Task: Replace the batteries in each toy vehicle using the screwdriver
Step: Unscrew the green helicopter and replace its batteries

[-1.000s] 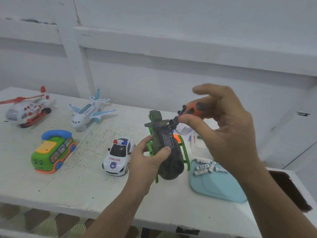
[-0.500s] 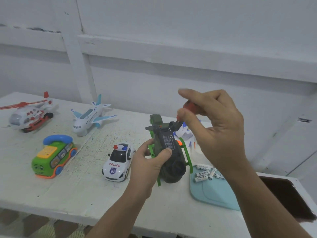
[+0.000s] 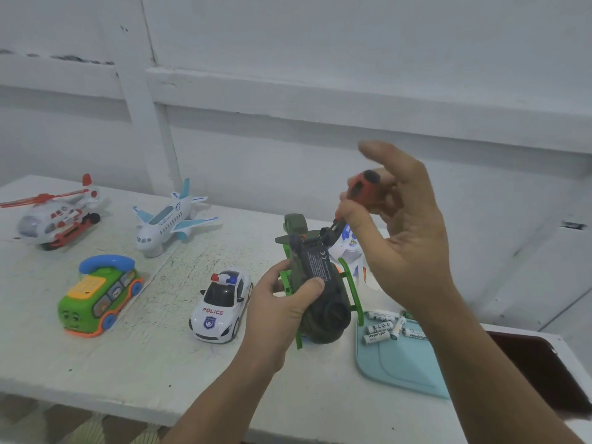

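Observation:
My left hand (image 3: 282, 302) grips a dark green toy helicopter (image 3: 317, 283), held belly up above the table, thumb on its black battery cover. My right hand (image 3: 403, 232) pinches the red handle of a screwdriver (image 3: 363, 187) between thumb and fingers, index finger lifted. The screwdriver's tip reaches down to the rear of the helicopter's underside. Several white batteries (image 3: 384, 326) lie on a light blue tray (image 3: 397, 363) at the right.
On the white table (image 3: 144, 354) stand a police car (image 3: 221, 306), a green phone bus (image 3: 99, 296), a white airplane (image 3: 173, 219) and a red-white helicopter (image 3: 54, 216). A white and blue toy (image 3: 350, 248) shows behind the green helicopter. A dark opening (image 3: 541, 363) lies at the right edge.
My right hand has turned on the screwdriver handle, its fingers shifting and the index finger lifting. The left hand and helicopter stay in much the same place.

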A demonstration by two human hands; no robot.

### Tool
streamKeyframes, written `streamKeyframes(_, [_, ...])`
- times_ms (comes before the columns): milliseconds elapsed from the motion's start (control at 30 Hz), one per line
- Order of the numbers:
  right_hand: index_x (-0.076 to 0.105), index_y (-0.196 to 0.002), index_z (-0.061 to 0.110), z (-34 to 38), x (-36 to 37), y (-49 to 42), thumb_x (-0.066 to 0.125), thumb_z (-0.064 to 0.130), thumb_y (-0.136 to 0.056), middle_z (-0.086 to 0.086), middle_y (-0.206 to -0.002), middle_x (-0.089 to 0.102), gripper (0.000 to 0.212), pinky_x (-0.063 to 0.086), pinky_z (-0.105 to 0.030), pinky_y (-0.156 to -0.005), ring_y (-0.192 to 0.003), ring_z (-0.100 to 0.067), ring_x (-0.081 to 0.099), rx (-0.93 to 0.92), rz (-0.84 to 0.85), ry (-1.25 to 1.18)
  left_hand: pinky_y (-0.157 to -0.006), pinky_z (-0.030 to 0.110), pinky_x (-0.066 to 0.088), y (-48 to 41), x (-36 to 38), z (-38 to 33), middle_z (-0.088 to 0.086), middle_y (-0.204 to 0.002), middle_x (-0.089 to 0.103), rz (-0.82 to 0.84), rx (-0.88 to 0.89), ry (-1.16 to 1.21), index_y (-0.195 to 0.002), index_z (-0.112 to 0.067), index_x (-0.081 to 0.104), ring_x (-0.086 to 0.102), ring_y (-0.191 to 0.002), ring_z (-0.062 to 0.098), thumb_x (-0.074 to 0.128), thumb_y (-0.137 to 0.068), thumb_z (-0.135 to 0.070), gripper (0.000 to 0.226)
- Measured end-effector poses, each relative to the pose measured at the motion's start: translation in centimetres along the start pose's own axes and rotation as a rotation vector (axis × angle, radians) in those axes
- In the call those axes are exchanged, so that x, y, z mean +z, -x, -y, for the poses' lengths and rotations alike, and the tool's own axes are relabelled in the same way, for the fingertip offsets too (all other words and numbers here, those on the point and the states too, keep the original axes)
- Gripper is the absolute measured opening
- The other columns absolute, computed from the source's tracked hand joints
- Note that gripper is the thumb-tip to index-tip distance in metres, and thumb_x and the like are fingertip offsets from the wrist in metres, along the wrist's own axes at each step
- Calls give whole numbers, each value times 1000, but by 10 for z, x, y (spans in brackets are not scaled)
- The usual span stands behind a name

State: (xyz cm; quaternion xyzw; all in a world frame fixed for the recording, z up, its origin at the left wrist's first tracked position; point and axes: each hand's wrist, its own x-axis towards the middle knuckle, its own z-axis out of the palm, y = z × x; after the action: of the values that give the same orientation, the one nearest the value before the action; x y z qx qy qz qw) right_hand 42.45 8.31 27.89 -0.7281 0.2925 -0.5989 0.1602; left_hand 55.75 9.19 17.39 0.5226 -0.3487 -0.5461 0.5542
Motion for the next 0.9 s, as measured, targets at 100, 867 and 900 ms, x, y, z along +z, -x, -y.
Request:
streamKeyframes(100, [56, -125, 20, -1, -3, -1, 47, -8, -86, -2, -112, 63, 49, 52, -36, -87, -97, -23, 66, 25, 44, -12, -62, 34, 61, -1, 0, 1, 12, -113, 68, 5, -9, 11, -115, -34, 65, 74, -88, 25, 85, -62, -33, 56])
streamKeyframes(867, [20, -129, 39, -46, -20, -16, 54, -16, -87, -17, -80, 66, 77, 59, -46, -79, -75, -37, 71, 449, 2, -286, -75, 47, 62, -13, 13, -4, 6, -111, 70, 40, 15, 60, -116, -34, 67, 74, -89, 25, 79, -80, -24, 39])
streamKeyframes(900, [19, -131, 38, -50, -19, -16, 54, -16, -88, -19, -81, 66, 78, 59, -47, -78, -75, -40, 71, 474, -23, -326, -76, 47, 62, -13, 14, -5, 5, -111, 70, 43, 18, 63, -115, -35, 67, 74, -90, 25, 79, -80, -24, 39])
